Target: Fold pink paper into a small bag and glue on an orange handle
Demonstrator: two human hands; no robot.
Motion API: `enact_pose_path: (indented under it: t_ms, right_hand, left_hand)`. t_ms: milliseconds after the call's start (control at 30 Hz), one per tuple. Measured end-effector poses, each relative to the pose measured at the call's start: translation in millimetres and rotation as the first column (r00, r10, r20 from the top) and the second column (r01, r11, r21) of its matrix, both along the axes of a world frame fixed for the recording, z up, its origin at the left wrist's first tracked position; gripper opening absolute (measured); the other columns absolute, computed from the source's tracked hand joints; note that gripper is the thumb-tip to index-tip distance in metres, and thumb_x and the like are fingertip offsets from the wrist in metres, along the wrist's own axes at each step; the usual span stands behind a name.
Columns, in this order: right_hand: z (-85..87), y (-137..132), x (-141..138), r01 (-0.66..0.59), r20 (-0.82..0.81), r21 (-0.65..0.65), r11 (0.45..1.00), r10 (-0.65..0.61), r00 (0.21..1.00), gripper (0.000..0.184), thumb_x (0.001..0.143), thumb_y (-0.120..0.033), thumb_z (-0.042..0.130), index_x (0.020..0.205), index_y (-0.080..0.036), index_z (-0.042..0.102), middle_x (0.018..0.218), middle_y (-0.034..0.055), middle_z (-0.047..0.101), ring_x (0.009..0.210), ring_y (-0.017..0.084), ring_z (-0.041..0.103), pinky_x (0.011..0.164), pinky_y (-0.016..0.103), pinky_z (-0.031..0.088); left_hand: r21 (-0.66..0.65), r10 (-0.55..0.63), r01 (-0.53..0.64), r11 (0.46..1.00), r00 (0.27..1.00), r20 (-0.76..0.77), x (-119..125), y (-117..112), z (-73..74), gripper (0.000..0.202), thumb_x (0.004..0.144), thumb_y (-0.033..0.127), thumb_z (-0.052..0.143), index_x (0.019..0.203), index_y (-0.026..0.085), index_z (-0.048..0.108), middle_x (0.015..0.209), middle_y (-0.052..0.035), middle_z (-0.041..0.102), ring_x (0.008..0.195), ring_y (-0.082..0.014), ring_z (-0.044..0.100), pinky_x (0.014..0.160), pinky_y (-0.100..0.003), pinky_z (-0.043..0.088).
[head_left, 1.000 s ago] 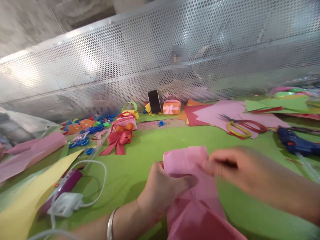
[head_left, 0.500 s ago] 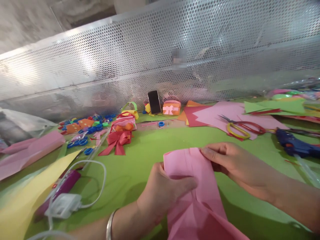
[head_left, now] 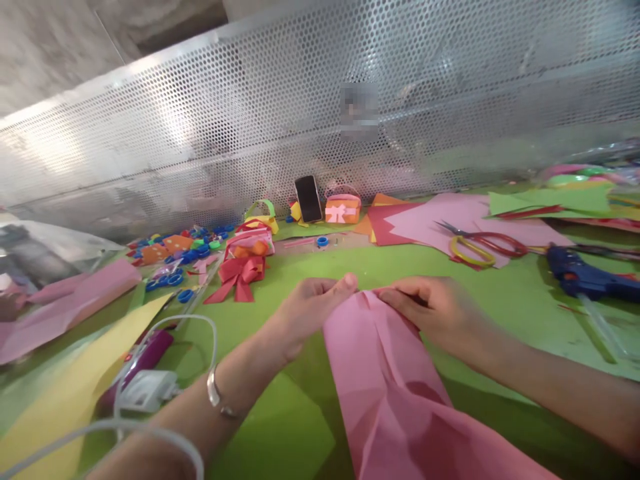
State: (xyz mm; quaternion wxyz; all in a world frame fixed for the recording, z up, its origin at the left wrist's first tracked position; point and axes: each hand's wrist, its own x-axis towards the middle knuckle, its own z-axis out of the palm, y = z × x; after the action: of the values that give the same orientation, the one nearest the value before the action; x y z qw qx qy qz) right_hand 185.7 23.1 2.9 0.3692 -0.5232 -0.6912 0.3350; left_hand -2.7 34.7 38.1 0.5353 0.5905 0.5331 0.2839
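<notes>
left hand point(head_left: 305, 310) moved up, both now pinching pink paper point(head_left: 380, 360) top edge

This is a paper-craft workbench. A green table point(head_left: 310, 267) is backed by a perforated metal screen point(head_left: 250, 120); near the phone point(head_left: 308, 199) leaning on it lie scissors point(head_left: 480, 247), a glue gun point(head_left: 583, 280), coloured paper sheets point(head_left: 450, 217) and finished paper bows point(head_left: 240, 275).
</notes>
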Motion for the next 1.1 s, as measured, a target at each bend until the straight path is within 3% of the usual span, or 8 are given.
enact_pose_path:
  t_ms: [133,300,367,467,567,667,967,1100]
  right_hand:
    - [-2.2,0,1,0.011,0.037,0.061,0.998,-0.013,0.999,0.05,0.085,-0.056,0.046,0.051,-0.021,0.036,0.051,-0.0049,0.029,0.05,0.011,0.031,0.048,0.027,0.019]
    - [9.5,-9,11,0.074,0.09,0.187,0.98,-0.092,0.992,0.025,0.078,-0.046,0.058,0.078,-0.021,0.06,0.067,-0.0005,0.058,0.061,0.016,0.051,0.055,0.027,0.034]
    - [14.5,-23,13,-0.024,0.229,0.231,0.973,-0.03,0.973,0.021,0.072,-0.04,0.067,0.074,-0.021,0.058,0.067,-0.0009,0.058,0.058,0.016,0.05,0.053,0.027,0.033]
    - [16.4,-43,8,-0.244,0.505,0.136,0.96,0.144,0.851,0.02,0.063,-0.023,0.078,0.068,-0.021,0.058,0.066,-0.0022,0.059,0.056,0.015,0.052,0.051,0.026,0.03]
    - [16.4,-50,-2,-0.261,0.638,-0.066,0.963,0.242,0.731,0.013,0.074,-0.009,0.066,0.068,-0.02,0.061,0.069,0.0005,0.064,0.059,0.016,0.057,0.054,0.027,0.032]
    - [17.8,-45,-7,-0.259,0.672,-0.172,0.951,0.305,0.675,0.023,0.082,-0.005,0.052,0.065,-0.019,0.06,0.068,0.002,0.065,0.058,0.015,0.058,0.054,0.027,0.032]
    - [-5.2,-45,10,-0.456,0.641,0.139,0.879,0.271,0.718,0.024,0.066,0.002,0.051,0.063,-0.02,0.058,0.062,-0.0006,0.063,0.051,0.014,0.053,0.049,0.027,0.032]
    - [-10.1,-45,10,-0.44,0.672,0.148,0.886,0.236,0.702,0.025,0.07,0.002,0.053,0.066,-0.022,0.061,0.064,0.0001,0.065,0.054,0.018,0.059,0.052,0.03,0.036]
  left_hand:
    - [0.053,-0.168,0.188,0.981,0.95,-0.264,5,10,9.0,0.056,0.066,0.066,0.068,0.048,0.018,0.044,0.048,0.0077,0.029,0.046,-0.0067,0.024,0.044,-0.025,0.014]
    - [0.09,-0.201,0.239,0.967,0.928,-0.313,12,16,9.5,0.039,0.071,0.05,0.067,0.053,0.017,0.056,0.048,0.0068,0.035,0.046,-0.0073,0.028,0.044,-0.024,0.017]
    - [0.104,-0.183,0.227,0.968,0.929,-0.321,13,19,7.6,0.033,0.072,0.045,0.064,0.054,0.017,0.058,0.048,0.0066,0.037,0.045,-0.0074,0.029,0.043,-0.024,0.018]
    - [0.118,-0.171,0.217,0.969,0.934,-0.313,14,22,3.4,0.031,0.071,0.042,0.063,0.053,0.017,0.057,0.047,0.0071,0.035,0.045,-0.0072,0.027,0.043,-0.024,0.019]
    - [0.124,-0.168,0.214,0.969,0.938,-0.302,13,24,-1.5,0.032,0.072,0.041,0.063,0.052,0.017,0.055,0.049,0.0071,0.035,0.046,-0.0072,0.027,0.043,-0.024,0.019]
    - [0.114,-0.188,0.226,0.967,0.942,-0.278,10,26,-7.0,0.032,0.072,0.043,0.063,0.055,0.016,0.06,0.05,0.0063,0.038,0.047,-0.0076,0.029,0.044,-0.023,0.021]
    - [0.074,-0.22,0.241,0.968,0.95,-0.222,8,36,-21.4,0.037,0.068,0.052,0.068,0.057,0.016,0.065,0.049,0.0066,0.036,0.048,-0.0082,0.025,0.047,-0.025,0.017]
    - [0.057,-0.236,0.256,0.965,0.943,-0.233,8,39,-22.2,0.037,0.07,0.052,0.066,0.058,0.017,0.063,0.05,0.0069,0.033,0.048,-0.0084,0.024,0.046,-0.026,0.016]
